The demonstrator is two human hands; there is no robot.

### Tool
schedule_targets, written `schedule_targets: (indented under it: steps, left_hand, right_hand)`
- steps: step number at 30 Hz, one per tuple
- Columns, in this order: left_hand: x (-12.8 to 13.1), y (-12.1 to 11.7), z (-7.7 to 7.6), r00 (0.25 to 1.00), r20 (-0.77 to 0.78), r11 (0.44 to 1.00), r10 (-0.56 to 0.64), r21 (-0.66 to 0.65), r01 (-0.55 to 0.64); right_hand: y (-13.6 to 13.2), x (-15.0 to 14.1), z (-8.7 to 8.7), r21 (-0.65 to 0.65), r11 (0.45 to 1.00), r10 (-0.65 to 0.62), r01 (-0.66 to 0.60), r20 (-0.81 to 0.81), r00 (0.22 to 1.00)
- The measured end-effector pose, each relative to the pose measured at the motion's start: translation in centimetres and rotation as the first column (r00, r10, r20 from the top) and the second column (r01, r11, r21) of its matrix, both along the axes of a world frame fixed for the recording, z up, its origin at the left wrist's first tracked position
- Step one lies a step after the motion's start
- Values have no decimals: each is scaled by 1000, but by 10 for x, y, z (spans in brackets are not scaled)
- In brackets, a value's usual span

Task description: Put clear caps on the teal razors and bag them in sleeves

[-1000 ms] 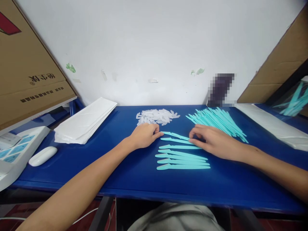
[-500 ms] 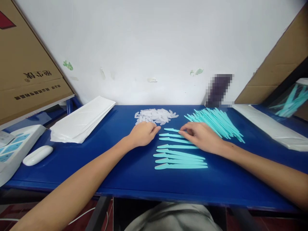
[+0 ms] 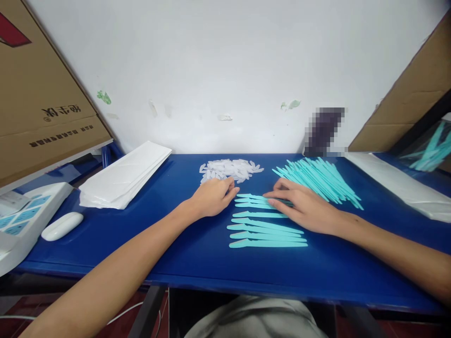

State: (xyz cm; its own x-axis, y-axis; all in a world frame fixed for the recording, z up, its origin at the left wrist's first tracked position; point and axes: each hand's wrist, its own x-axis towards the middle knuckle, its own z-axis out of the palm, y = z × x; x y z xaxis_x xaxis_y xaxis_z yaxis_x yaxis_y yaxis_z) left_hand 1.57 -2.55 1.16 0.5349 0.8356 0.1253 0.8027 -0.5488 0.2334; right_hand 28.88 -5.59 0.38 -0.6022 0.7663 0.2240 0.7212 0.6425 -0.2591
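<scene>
Several teal plastic sticks (image 3: 267,229) lie side by side in a row on the blue table (image 3: 197,253). My right hand (image 3: 305,205) rests with its fingers stretched flat over the top sticks of that row. My left hand (image 3: 212,197) sits at the row's left end, knuckles up and fingers curled in, its fingertips close to the stick tips. What it holds, if anything, is hidden. Just behind it lies a heap of small clear white caps (image 3: 229,170). A loose pile of more teal sticks (image 3: 319,180) lies behind my right hand.
A stack of white bags (image 3: 123,176) lies at the left, with a white oval object (image 3: 62,226) and a white keypad device (image 3: 21,220) beyond. Cardboard boxes (image 3: 42,94) lean at both sides. A long white bag (image 3: 400,186) and a clear bag of teal sticks (image 3: 430,149) lie at the right.
My right hand slid left from the pile side onto the top sticks of the row and flattened. My left hand stayed at the row's left end, shifting slightly.
</scene>
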Motion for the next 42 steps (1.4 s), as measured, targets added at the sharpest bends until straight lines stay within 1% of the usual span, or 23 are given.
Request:
schedule_targets:
  steps: [2,5,7,9,12,16,19,23,28,34,42]
  left_hand:
    - [0,-1,1,1000,6,999,-10,40,9]
    - [0,-2,3,999,26,993,-35,113,32]
    - [-1,-2,3,996,53,986,-71,155,62]
    - [-2,-1,1,989,84,976,-122,192,104]
    - [-5,1,-2,971,124,958,-204,228,172]
    - [-6,5,-5,943,165,935,-288,262,239]
    - [-6,5,-4,933,181,932,-312,249,264]
    - [-4,4,-3,934,191,943,-302,204,263]
    - [-4,2,-1,933,188,943,-307,194,271]
    - [-5,1,-2,926,190,939,-325,183,292]
    - [-5,1,-1,922,198,938,-333,173,301]
  right_hand:
    - [-3,0,1,0,1000,23,-23,-10,1000]
    - [-7,2,4,55,996,68,-65,-64,996]
    - [-11,4,6,105,987,135,-123,-112,985]
    - [-17,3,8,142,968,227,-209,-127,966]
    - [-27,-2,11,160,931,342,-329,-62,937]
    - [-38,-10,14,96,900,421,-424,56,905]
    - [-42,-13,16,39,900,428,-434,109,897]
    - [-43,-13,18,-5,903,428,-430,107,898]
    - [-41,-12,18,7,899,435,-438,93,895]
    - [-39,-12,17,21,925,376,-379,89,922]
    - [-40,-12,18,16,917,395,-398,90,914]
